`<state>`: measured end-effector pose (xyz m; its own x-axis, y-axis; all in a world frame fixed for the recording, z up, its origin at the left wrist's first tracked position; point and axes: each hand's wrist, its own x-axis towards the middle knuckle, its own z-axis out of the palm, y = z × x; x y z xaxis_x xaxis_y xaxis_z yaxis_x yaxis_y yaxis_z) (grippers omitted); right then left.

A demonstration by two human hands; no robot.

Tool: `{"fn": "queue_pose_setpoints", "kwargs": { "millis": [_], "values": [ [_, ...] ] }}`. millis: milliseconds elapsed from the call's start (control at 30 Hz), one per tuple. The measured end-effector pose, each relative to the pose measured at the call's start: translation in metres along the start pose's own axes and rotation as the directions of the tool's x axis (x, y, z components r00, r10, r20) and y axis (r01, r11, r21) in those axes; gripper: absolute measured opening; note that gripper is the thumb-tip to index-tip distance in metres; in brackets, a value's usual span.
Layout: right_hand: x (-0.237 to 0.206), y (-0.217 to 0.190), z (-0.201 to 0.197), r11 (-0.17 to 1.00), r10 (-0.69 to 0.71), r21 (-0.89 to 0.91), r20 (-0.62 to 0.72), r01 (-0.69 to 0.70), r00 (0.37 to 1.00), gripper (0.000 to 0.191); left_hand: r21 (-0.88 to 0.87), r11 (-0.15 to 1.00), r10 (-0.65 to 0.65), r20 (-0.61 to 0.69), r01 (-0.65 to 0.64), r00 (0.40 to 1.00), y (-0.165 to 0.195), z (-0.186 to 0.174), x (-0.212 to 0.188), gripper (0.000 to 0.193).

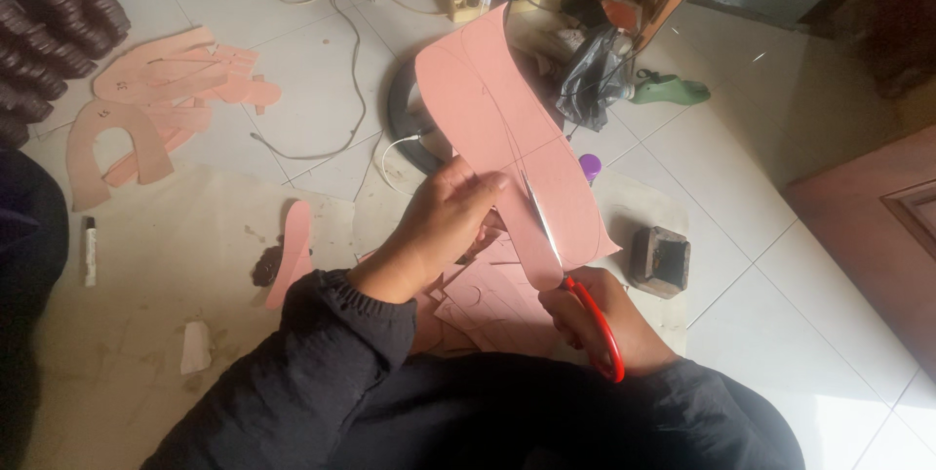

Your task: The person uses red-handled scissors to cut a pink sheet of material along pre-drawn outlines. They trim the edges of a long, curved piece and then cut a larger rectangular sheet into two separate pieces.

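Note:
A large pink sheet (pixel 487 99) with drawn outlines curls upward in the middle of the view. My left hand (pixel 444 221) grips its lower left edge and holds it up. My right hand (pixel 609 319) is closed on red-handled scissors (pixel 595 329); their blades (pixel 541 221) run up into the sheet along a drawn line. Below the sheet, several pink cut pieces (pixel 483 299) lie in front of me. Both of my arms wear dark sleeves.
A pile of pink cut shapes (pixel 161 99) lies on the tiled floor at the far left, and a pink sole piece (pixel 292 246) on the cardboard mat (pixel 146 265). A marker (pixel 90 251), a small dark box (pixel 659 260), cables (pixel 341 70), a green shoe last (pixel 673 90) and dark stacked soles (pixel 54 17) surround me.

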<state>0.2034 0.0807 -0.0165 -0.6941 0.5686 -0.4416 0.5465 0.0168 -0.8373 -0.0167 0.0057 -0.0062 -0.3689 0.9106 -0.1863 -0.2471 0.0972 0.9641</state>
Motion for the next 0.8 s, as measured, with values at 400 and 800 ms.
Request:
{"fn": "queue_pose_setpoints", "kwargs": {
  "millis": [400, 800],
  "values": [
    [0.013, 0.012, -0.001, 0.906, -0.007, 0.412, 0.257, -0.103, 0.966, 0.029, -0.051, 0.996, -0.073, 0.07, 0.077, 0.995, -0.012, -0.004, 0.009, 0.022],
    [0.008, 0.009, -0.002, 0.935, 0.07, 0.306, 0.338, -0.179, 0.939, 0.032, 0.586, 0.746, 0.381, 0.015, -0.317, 0.925, -0.014, -0.018, 0.014, 0.028]
  ]
}}
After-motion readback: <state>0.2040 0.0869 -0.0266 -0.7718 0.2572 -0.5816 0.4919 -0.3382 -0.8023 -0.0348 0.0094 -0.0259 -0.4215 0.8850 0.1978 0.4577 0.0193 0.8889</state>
